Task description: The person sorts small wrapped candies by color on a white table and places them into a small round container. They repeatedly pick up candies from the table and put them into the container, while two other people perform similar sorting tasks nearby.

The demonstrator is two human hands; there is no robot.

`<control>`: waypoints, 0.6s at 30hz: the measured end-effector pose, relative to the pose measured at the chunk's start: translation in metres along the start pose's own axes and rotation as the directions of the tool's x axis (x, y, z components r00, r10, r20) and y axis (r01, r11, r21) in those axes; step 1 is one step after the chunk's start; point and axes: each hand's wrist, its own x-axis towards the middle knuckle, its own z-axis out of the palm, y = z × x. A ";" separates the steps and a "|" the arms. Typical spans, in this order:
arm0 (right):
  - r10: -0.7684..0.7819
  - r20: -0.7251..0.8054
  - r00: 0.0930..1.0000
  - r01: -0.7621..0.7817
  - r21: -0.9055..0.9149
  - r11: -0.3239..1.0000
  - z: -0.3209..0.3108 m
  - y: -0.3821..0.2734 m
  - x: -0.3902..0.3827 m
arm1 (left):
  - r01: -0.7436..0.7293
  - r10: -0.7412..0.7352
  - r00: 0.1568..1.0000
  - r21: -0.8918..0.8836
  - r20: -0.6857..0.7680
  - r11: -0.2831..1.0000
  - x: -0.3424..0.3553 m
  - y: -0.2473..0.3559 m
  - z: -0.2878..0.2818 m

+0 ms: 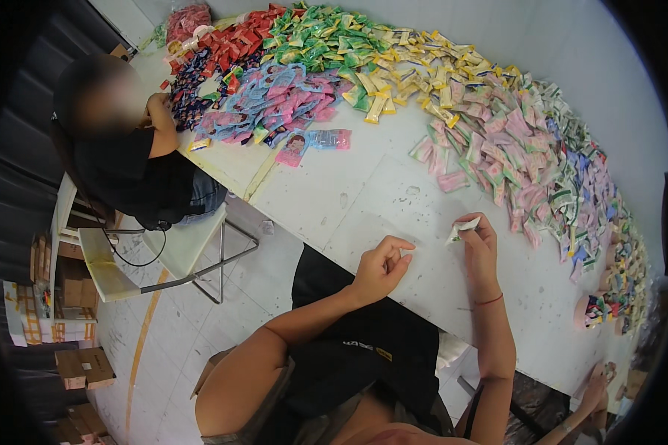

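Observation:
My right hand (482, 251) is raised over the white table (371, 185), its thumb and fingers pinching a small white and green wrapped packet (462, 230). To its left, above the table's near edge, is my left hand (384, 268). Nothing shows in it; the index finger and thumb stand apart while the other fingers curl in. Beyond my right hand lies a heap of pink and green packets (501, 152). Two pink and blue sachets (293, 148) lie apart from their pile (274, 100), farther to the left.
Heaps of yellow (441, 63), green (326, 37), red (237, 44) and lavender packets (590, 200) line the far edge. A filled cup (594, 310) lies at right, near another person's hands (595, 386). A person in black (137, 178) sits left on a folding chair (111, 259).

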 end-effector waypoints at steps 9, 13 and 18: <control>-0.006 -0.004 1.000 0.006 0.011 1.000 -0.004 0.007 0.001 | 0.012 -0.012 1.000 0.017 -0.006 1.000 0.000 0.002 0.001; -0.006 -0.018 1.000 0.007 0.027 1.000 -0.005 0.008 0.002 | 0.010 -0.010 1.000 0.010 -0.013 1.000 0.000 0.001 0.001; 0.005 -0.035 0.999 -0.001 0.120 0.993 -0.003 0.009 0.003 | 0.006 -0.006 1.000 0.005 -0.025 1.000 -0.002 0.001 0.000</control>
